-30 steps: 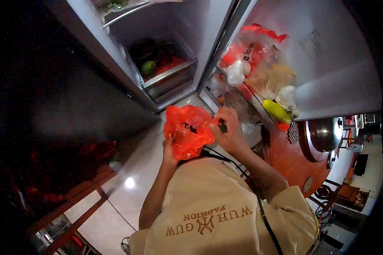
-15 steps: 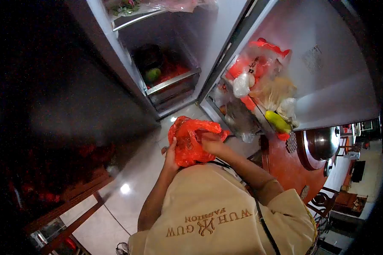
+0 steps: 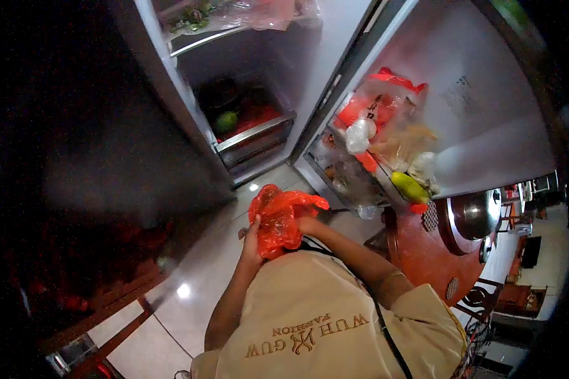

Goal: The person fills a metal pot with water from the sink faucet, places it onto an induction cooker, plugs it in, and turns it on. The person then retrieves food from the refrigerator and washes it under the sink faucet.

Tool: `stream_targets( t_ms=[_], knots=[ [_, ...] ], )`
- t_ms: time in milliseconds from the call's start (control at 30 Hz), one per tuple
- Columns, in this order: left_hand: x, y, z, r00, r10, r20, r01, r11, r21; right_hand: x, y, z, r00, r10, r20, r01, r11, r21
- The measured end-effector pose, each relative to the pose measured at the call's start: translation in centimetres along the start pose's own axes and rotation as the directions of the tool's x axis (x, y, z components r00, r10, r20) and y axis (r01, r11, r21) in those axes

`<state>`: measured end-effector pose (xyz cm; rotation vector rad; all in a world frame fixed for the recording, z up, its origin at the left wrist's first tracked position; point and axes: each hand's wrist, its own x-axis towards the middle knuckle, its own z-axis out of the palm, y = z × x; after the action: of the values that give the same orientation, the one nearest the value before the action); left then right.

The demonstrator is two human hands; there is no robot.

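In front of my belly I hold a crumpled red plastic bag (image 3: pixel 277 222). My left hand (image 3: pixel 253 239) grips its left side, with the thumb up along the plastic. On the bag's right side is my right hand (image 3: pixel 308 226), closed against the plastic, its fingertips hidden by the folds. What the bag contains cannot be made out. Ahead of the bag stands an open fridge (image 3: pixel 262 165). A green round fruit or vegetable (image 3: pixel 226 121) lies in its lower drawer (image 3: pixel 256 131).
The fridge door (image 3: pixel 487 145) stands open at right, its shelves packed with plastic bags (image 3: pixel 360 136) and a yellow-green fruit or vegetable (image 3: pixel 411 187). Beyond it a reddish table (image 3: pixel 417 252) bears a metal pot (image 3: pixel 474 215). Wrapped greens (image 3: pixel 193 19) sit on an upper fridge shelf.
The bag has come slightly down toward my body and looks narrower, its right part drawn in. My right hand has shifted a little lower, its fingers now more hidden. The view tilted slightly.
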<state>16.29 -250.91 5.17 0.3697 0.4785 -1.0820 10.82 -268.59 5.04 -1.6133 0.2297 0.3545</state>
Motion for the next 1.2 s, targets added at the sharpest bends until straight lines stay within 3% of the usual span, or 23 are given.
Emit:
stream_targets(
  t_ms=[67, 100, 200, 267, 300, 333, 367, 433, 633, 733, 800, 933, 1067, 1133, 1200],
  knots=[
    [1.1, -0.3, -2.3, 0.999, 0.030, -0.031, -0.030, 1.000, 0.002, -0.1, 1.5, 0.1, 0.999, -0.016, -0.047, 0.019, 0.998, 0.065],
    [1.5, -0.4, -3.2, 0.995, 0.073, -0.066, -0.073, 0.997, 0.003, 0.1, 3.2, -0.1, 0.998, -0.021, -0.051, 0.034, 0.964, 0.264],
    [1.0, 0.1, -2.4, 0.998, 0.045, -0.052, -0.046, 0.999, -0.013, 1.1, 6.8, -1.1, 0.997, -0.047, -0.068, 0.083, 0.643, 0.761],
    [1.0, -0.1, -2.0, 0.997, 0.072, -0.037, -0.070, 0.996, 0.049, 1.3, 6.4, -1.5, 0.995, -0.062, -0.082, 0.102, 0.480, 0.871],
    [0.9, -0.1, -1.9, 0.994, 0.104, -0.028, -0.100, 0.989, 0.110, 0.9, 2.2, -1.5, 0.998, 0.052, -0.036, -0.025, 0.843, 0.537],
    [0.7, -0.1, -1.4, 0.994, 0.103, -0.022, -0.100, 0.988, 0.114, 0.5, -0.5, -1.5, 0.983, 0.176, -0.052, -0.172, 0.983, 0.070],
    [0.4, -0.2, -0.8, 0.994, 0.110, -0.012, -0.106, 0.975, 0.195, 0.5, -0.9, -1.4, 0.984, 0.171, -0.056, -0.167, 0.984, 0.068],
    [0.6, -0.2, -1.4, 0.993, 0.120, 0.003, -0.116, 0.954, 0.276, 0.1, -1.1, -1.0, 0.988, 0.154, 0.014, -0.153, 0.956, 0.250],
    [0.1, -0.2, -0.8, 0.995, 0.095, -0.035, -0.077, 0.937, 0.341, 0.4, 1.4, -1.4, 0.994, 0.110, -0.018, -0.103, 0.972, 0.212],
    [-0.2, 0.0, 0.3, 0.991, 0.131, -0.035, -0.100, 0.883, 0.458, 0.1, 1.3, -1.1, 0.995, 0.099, -0.029, -0.092, 0.976, 0.198],
    [-0.7, -0.1, 1.0, 0.984, 0.179, -0.016, -0.132, 0.778, 0.615, -0.1, 1.2, -0.6, 0.995, 0.097, -0.037, -0.088, 0.979, 0.183],
    [-0.3, 0.1, 0.1, 0.972, 0.233, -0.014, -0.175, 0.766, 0.618, -0.2, 1.2, 0.0, 0.995, 0.084, -0.053, -0.074, 0.984, 0.161],
    [0.0, 0.5, -1.2, 0.967, 0.255, 0.006, -0.167, 0.617, 0.769, -0.3, 1.1, 0.4, 0.994, 0.078, -0.070, -0.067, 0.988, 0.142],
    [0.1, 0.3, -2.1, 0.990, 0.140, -0.006, -0.119, 0.865, 0.487, -0.4, 1.0, 0.5, 0.994, 0.076, -0.079, -0.065, 0.989, 0.133],
    [0.1, 0.6, -2.1, 0.988, 0.148, -0.031, -0.113, 0.858, 0.501, -0.2, 0.8, 0.6, 0.993, 0.074, -0.088, -0.062, 0.990, 0.126]
  ],
)
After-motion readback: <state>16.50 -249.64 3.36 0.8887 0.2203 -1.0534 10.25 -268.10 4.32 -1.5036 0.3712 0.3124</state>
